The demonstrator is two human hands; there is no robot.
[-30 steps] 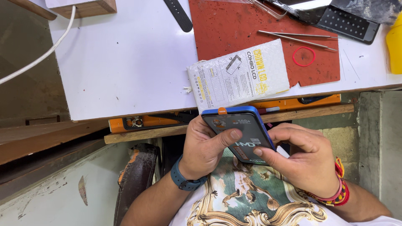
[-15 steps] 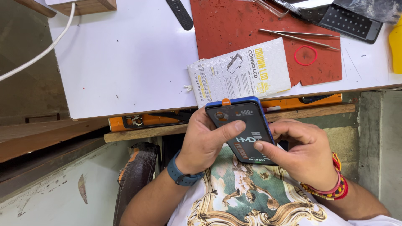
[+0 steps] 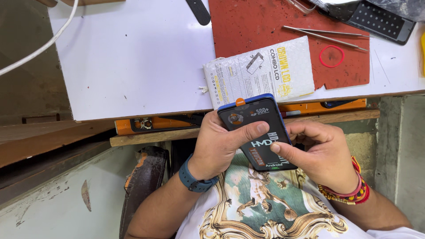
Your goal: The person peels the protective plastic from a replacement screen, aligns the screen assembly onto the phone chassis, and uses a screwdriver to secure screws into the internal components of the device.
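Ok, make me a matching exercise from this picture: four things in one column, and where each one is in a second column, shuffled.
Things:
1. smartphone
2. white padded parcel
3. red rubber band
4. blue wristwatch

Places:
A. lying on the red mat
B. on the left wrist
C. held in both hands, the left hand and the right hand
D. at the white table's near edge

Pairs: 1-C, 2-D, 3-A, 4-B

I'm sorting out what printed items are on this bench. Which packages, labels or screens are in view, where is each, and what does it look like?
Phone: held in the left hand and right hand; blue-edged, dark screen under a printed film with an orange tab.
Padded pouch: flat at the table's front edge; white, with yellow and black print.
Second device: top right; dark, dotted face.
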